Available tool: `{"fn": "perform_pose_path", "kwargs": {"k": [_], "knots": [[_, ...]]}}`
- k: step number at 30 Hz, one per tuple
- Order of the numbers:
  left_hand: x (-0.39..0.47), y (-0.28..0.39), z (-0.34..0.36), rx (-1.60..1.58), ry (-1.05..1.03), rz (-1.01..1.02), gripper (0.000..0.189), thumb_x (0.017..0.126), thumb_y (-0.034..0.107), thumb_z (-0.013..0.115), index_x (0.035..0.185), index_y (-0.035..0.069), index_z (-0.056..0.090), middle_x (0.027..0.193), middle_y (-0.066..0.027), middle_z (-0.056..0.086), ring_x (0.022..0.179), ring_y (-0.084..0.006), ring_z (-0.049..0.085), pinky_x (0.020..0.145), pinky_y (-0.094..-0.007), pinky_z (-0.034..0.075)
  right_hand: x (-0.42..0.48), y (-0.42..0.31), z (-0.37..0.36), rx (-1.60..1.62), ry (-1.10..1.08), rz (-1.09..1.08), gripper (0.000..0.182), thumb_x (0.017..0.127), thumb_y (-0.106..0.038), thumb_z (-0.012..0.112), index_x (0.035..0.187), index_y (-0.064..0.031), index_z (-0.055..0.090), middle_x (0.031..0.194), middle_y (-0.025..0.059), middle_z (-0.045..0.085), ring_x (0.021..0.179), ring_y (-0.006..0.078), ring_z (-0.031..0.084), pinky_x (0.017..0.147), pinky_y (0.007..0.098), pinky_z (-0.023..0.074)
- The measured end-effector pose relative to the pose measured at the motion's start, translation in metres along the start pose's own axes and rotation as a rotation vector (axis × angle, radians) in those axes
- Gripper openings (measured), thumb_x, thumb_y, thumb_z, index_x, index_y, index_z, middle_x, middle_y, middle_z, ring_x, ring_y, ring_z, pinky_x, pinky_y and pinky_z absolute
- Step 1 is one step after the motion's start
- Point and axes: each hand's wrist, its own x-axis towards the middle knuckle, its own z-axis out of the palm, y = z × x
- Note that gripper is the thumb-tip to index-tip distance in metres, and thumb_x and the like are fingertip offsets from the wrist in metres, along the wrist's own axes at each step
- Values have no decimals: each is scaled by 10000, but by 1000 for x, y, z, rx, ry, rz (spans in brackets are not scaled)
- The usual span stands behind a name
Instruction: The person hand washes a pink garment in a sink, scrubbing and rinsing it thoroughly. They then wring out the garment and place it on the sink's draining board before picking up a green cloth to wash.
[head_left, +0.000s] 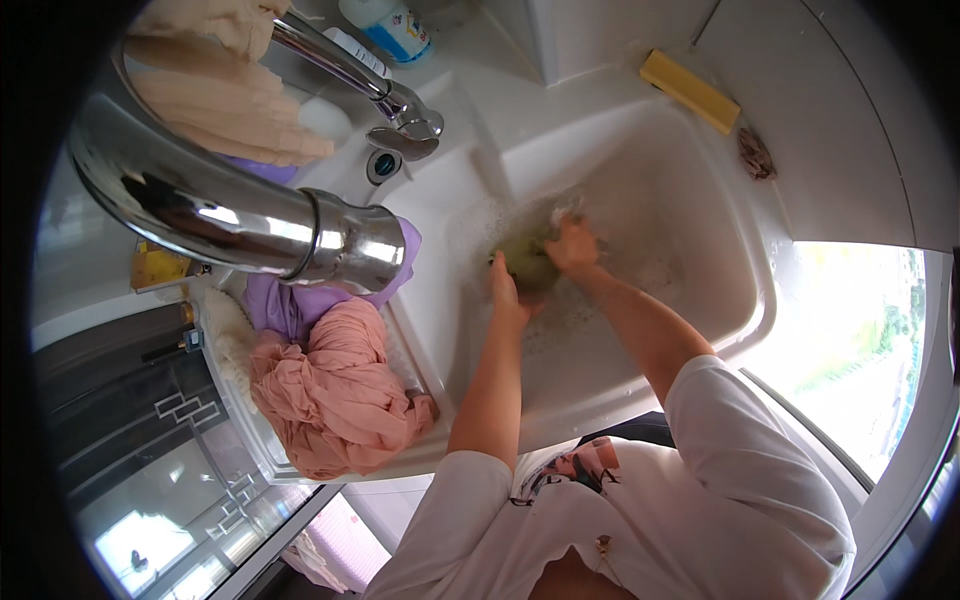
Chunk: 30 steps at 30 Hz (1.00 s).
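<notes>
Cloudy, sudsy water fills the lower part of a white sink basin (495, 375). In it lies a green cloth (529, 259), partly under the water. My left hand (512, 289) is at the cloth's left and near side, with the thumb and fingers apart around its edge. On the right side of the cloth is my right hand (574, 246), partly wet with foam; its fingertips are hard to make out, and whether they grip the cloth does not show. White foam floats just beyond the right hand.
A large chrome spout (247, 232) reaches in from the left, before a smaller chrome tap (409, 120). Pink cloth (337, 397) and purple cloth (281, 300) lie on the left ledge. A yellow bar (690, 91) and crumpled brown scrap (754, 155) rest on the far-right rim. Bottles (397, 34) stand behind.
</notes>
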Motion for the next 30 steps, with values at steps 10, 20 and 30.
{"fn": "perform_pose_path", "kwargs": {"k": [10,20,30], "knots": [[-65,-6,10,-277,-923,532,402,907,481,421,999,106,531,965,-63,551,857,-206,529,705,-310,456,-126,-81,-72,106,92,-985,286,695,-208,655,946,-89,589,945,140,569,751,287,624,658,410,506],[-27,0,29,-68,-189,397,303,921,372,460,976,85,542,917,-77,561,874,-210,565,775,-316,492,-61,-44,-41,203,284,-1052,282,744,-240,611,981,-91,572,833,159,616,668,320,608,574,424,500],[-30,-8,-6,231,289,166,609,862,445,509,1381,251,255,1444,-97,218,1252,-329,314,923,-584,322,26,58,-71,-433,144,-395,618,786,-414,624,1299,-143,412,1300,246,359,1179,420,381,952,471,386]]}}
